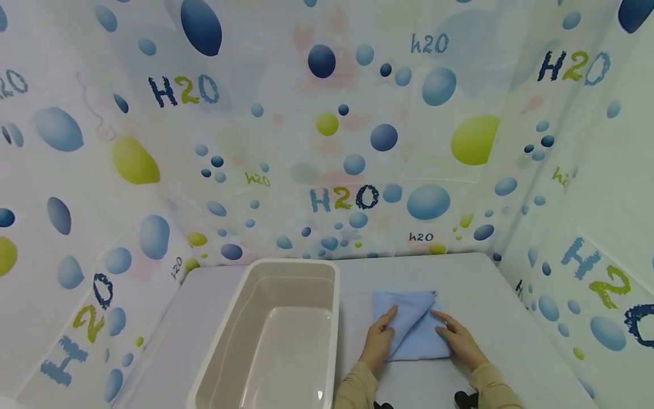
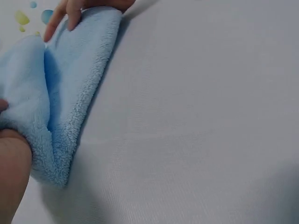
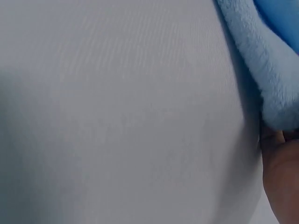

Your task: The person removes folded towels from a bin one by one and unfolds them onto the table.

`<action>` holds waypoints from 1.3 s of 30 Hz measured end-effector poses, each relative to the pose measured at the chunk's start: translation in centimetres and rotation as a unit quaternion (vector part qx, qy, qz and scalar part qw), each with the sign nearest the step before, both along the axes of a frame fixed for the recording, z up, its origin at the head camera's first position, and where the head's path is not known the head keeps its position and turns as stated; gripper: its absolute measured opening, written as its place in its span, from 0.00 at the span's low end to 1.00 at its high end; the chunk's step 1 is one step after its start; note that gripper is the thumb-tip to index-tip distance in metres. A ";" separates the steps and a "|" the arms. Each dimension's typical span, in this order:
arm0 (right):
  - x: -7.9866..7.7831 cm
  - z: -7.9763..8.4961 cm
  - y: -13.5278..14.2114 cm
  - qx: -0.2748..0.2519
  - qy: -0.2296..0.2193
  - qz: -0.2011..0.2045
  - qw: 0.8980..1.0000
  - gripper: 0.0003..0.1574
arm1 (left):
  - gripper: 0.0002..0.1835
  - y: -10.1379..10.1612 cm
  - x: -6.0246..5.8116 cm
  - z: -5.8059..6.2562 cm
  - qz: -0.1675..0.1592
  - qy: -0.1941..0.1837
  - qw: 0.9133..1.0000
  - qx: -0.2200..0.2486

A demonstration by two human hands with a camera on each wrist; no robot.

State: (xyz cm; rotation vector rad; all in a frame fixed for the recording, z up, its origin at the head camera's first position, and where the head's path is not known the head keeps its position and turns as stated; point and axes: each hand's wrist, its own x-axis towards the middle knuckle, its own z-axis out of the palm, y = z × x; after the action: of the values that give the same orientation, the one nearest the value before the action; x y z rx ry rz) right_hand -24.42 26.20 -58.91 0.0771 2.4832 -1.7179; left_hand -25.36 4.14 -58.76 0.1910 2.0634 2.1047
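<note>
A light blue fluffy towel (image 1: 416,346), folded into a rough square with a diagonal fold across its top, lies on the table right of the basin. My left hand (image 1: 378,342) grips its left side, index finger and thumb on top; the left wrist view shows the towel (image 2: 84,60) edge lapping over this hand (image 2: 11,168). At the opposite side my right hand (image 1: 462,343) holds the towel, two digits spread on the upper layer. In the right wrist view the rounded towel edge (image 3: 275,93) hides most fingers of the right hand (image 3: 282,177).
A deep beige plastic basin (image 1: 337,318) stands left of the towel, close to my left forearm. The table (image 1: 409,272) has a pale grey cover. Behind and on both sides hang white curtains (image 1: 286,142) printed with bubbles and H2O lettering.
</note>
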 end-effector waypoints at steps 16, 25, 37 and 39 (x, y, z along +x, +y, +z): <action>0.5 -0.7 1.0 0.124 0.014 -0.086 0.988 0.25 | 0.35 -0.8 -0.5 -0.9 0.196 -0.018 0.980 -0.016; 1.4 -0.5 3.8 0.143 -0.010 -0.109 0.984 0.28 | 0.40 -1.0 -0.1 -1.6 0.222 0.030 0.972 -0.069; 3.4 -0.5 5.9 0.142 0.002 -0.125 0.982 0.28 | 0.42 -1.1 0.0 -2.1 0.219 0.029 0.973 -0.069; 3.9 -0.6 6.0 0.139 0.004 -0.123 0.983 0.28 | 0.42 -1.1 0.1 -2.0 0.217 0.021 0.974 -0.070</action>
State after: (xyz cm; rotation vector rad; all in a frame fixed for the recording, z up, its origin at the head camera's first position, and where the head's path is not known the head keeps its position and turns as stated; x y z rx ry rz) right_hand -20.55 32.17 -59.50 0.4201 2.8019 -1.4341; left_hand -25.31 3.00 -60.79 -0.2615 2.4479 2.1784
